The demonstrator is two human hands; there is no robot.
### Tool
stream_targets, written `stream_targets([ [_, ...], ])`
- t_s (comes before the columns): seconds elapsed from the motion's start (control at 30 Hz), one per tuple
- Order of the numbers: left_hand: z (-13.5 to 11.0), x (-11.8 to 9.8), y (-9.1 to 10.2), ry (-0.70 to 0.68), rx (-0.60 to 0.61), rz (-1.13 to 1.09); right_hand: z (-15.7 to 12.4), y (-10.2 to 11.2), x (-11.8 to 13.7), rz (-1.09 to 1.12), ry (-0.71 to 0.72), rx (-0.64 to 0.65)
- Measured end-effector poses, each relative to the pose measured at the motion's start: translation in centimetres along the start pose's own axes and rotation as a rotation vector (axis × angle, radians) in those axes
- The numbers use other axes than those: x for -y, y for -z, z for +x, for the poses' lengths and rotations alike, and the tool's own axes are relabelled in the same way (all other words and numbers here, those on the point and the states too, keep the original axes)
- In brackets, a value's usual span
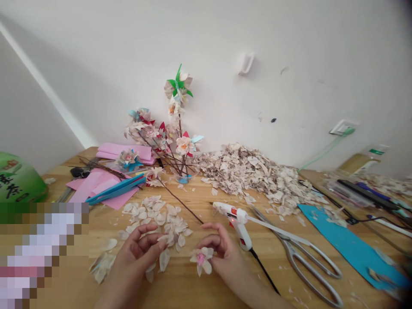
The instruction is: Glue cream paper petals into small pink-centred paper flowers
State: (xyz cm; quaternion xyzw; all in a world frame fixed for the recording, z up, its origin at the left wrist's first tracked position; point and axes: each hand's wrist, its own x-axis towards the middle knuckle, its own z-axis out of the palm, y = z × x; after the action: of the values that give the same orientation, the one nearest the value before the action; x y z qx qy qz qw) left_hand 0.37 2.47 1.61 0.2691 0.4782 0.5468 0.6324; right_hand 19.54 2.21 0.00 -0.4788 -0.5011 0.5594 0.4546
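My right hand [223, 251] is closed on a small handmade flower [201, 259] with pale petals and a pink centre. The flower faces up and toward me, low over the table. To its left, my left hand [138, 249] pinches a thin pale petal [163, 238] between thumb and fingers; the fingertips partly hide it. Loose dried petals [177, 227] lie scattered just beyond and below this hand. A white hot glue gun [238, 223] with a small red light rests right of my right hand. A twig stem with a flower [156, 175] lies beyond both hands.
Large scissors [296, 253] and a blue sheet [347, 244] lie at right. A big petal heap [247, 171] sits by the wall. Flowered twigs stand in a clear cup [184, 175]. Pink paper [96, 189], blue strips [119, 189] and a green container [21, 180] are at left.
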Motion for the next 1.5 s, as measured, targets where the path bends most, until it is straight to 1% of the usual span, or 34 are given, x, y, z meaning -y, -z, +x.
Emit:
stream_targets([
  [0.07,0.0,0.1,0.0,0.003,0.011,0.026,-0.1,0.1,0.1,0.007,-0.002,-0.039],
  [0.17,0.1,0.5,0.1,0.017,0.015,0.07,-0.2,0.2,0.3,-0.064,0.045,-0.082],
  [0.27,0.2,0.9,-0.1,0.035,0.048,0.103,-0.3,0.0,0.3,-0.085,0.092,-0.078],
  [0.4,0.0,1.4,-0.6,0.043,0.087,0.068,-0.4,-0.3,0.2,-0.08,0.1,-0.059],
  [0.53,-0.4,1.5,-0.9,0.066,0.123,0.073,-0.7,-0.4,0.2,-0.14,0.113,-0.069],
  [0.73,-0.3,1.5,-0.4,0.092,0.179,0.088,-0.9,-0.3,0.1,-0.212,0.182,-0.054],
  [0.87,-0.1,1.7,0.2,0.116,0.23,0.115,-1.1,-0.2,-0.4,-0.233,0.223,-0.057],
  [0.97,-0.1,1.8,0.2,0.117,0.247,0.127,-1.1,0.0,-0.7,-0.241,0.249,-0.06],
  [1.07,-0.2,1.7,-0.1,0.107,0.233,0.117,-1.1,0.1,-0.9,-0.209,0.221,-0.05],
  [1.17,-0.2,1.5,-0.4,0.067,0.166,0.074,-1.1,0.1,-0.8,-0.158,0.161,-0.059],
  [1.27,0.0,1.5,-0.3,0.035,0.119,0.065,-1.1,0.1,-0.6,-0.115,0.114,-0.074],
  [1.4,0.4,1.6,0.3,0.05,0.146,0.085,-1.0,-0.1,-0.2,-0.071,0.059,-0.065],
  [1.5,0.6,1.6,0.7,0.06,0.186,0.084,-1.1,-0.2,0.0,-0.067,0.047,-0.021],
])
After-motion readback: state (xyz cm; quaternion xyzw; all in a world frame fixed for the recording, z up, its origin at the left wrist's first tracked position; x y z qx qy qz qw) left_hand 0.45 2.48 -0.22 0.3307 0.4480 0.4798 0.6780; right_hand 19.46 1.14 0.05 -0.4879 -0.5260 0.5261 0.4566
